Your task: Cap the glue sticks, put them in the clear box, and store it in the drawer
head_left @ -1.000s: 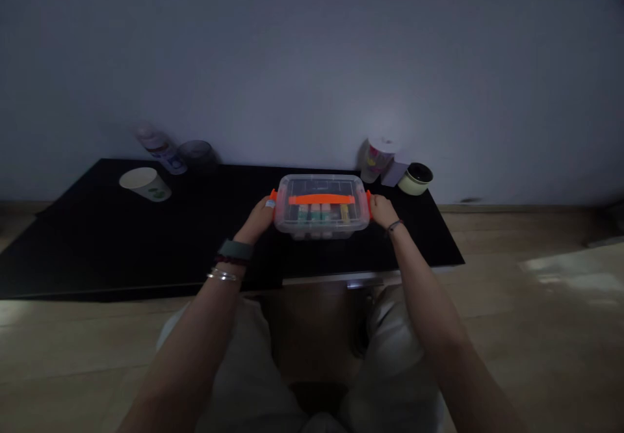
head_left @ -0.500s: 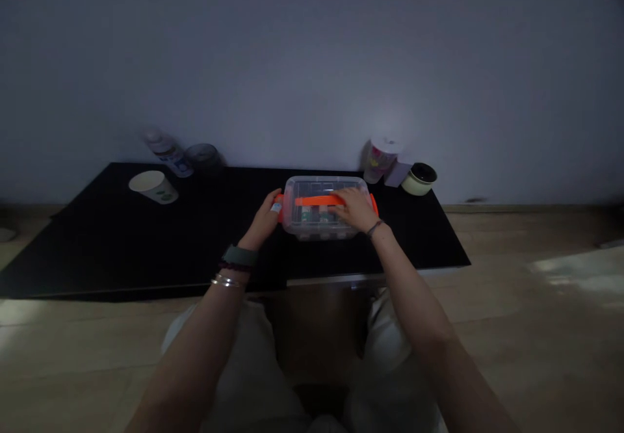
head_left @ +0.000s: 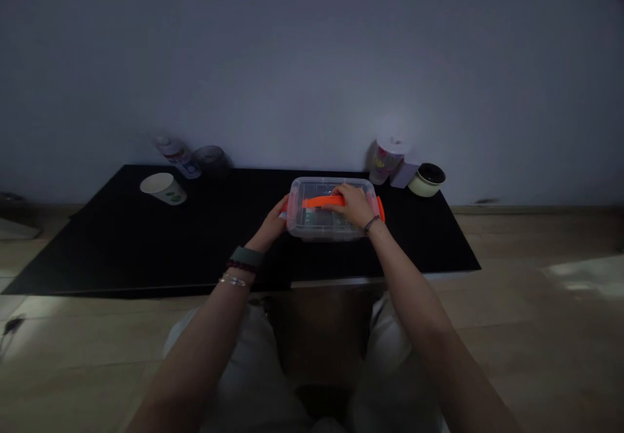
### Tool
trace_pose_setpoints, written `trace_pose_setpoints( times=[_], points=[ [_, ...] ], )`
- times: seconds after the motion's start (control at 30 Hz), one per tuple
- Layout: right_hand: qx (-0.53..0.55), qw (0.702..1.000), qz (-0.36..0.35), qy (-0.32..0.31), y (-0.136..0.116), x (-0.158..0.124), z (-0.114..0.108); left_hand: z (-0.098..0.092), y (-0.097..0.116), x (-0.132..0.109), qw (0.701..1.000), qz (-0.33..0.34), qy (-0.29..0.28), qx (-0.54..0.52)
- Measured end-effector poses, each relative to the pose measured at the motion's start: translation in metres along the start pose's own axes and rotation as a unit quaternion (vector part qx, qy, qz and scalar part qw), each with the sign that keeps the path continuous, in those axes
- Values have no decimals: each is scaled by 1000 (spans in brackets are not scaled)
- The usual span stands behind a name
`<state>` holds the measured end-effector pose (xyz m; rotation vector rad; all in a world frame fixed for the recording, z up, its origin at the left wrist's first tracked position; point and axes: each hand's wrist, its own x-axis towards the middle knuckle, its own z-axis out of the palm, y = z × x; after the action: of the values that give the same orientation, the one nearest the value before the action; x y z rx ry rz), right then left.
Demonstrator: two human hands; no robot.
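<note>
A clear plastic storage box (head_left: 319,225) with an orange carrying handle (head_left: 319,202) sits on the black tabletop, with small colored items blurred inside it. My left hand (head_left: 272,223) grips the box's left end. My right hand (head_left: 353,204) lies across the lid, its fingers curled over the right part of the orange handle. An orange clip (head_left: 381,209) shows at the box's right end, and the hand hides part of the lid.
The black table (head_left: 112,244) holds a paper cup (head_left: 163,188), a spray bottle (head_left: 178,157), and a dark tin (head_left: 211,162) at back left. A printed cup (head_left: 389,161), lilac box (head_left: 404,175), and cream pot (head_left: 427,180) stand at back right, against the wall.
My right hand has moved from the box's right end inward onto the orange handle. My left hand stays at the left end, and the view has shifted slightly.
</note>
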<state>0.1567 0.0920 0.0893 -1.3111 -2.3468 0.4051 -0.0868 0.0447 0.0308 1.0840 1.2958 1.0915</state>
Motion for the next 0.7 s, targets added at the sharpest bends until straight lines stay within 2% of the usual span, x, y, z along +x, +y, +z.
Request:
trace_pose_setpoints(
  times=[0.1,0.17,0.3,0.37,0.43,0.5,0.57,0.63,0.7],
  points=[
    [50,998,-7,34,1,-2,-5,0,-2,3,1000,24,9,5],
    [119,988,-2,99,5,-2,-12,-1,-4,5,999,28,25,8],
    [277,927,42,250,27,-5,-32,-5,-7,8,1000,14,24,-12],
    [308,905,67,287,43,-11,-44,-6,-7,8,999,-6,19,-31],
    [293,901,103,302,61,-21,-55,-8,-4,6,998,-21,27,-47],
    [234,915,153,291,78,-35,-66,-12,1,4,997,-28,46,-52],
    [143,936,212,241,93,-51,-76,-16,7,1,997,-30,60,-46],
    [45,947,279,154,103,-66,-83,-22,11,-1,997,-26,70,-34],
    [-41,936,346,53,111,-76,-86,-29,12,-1,996,-20,86,-13]
  ],
)
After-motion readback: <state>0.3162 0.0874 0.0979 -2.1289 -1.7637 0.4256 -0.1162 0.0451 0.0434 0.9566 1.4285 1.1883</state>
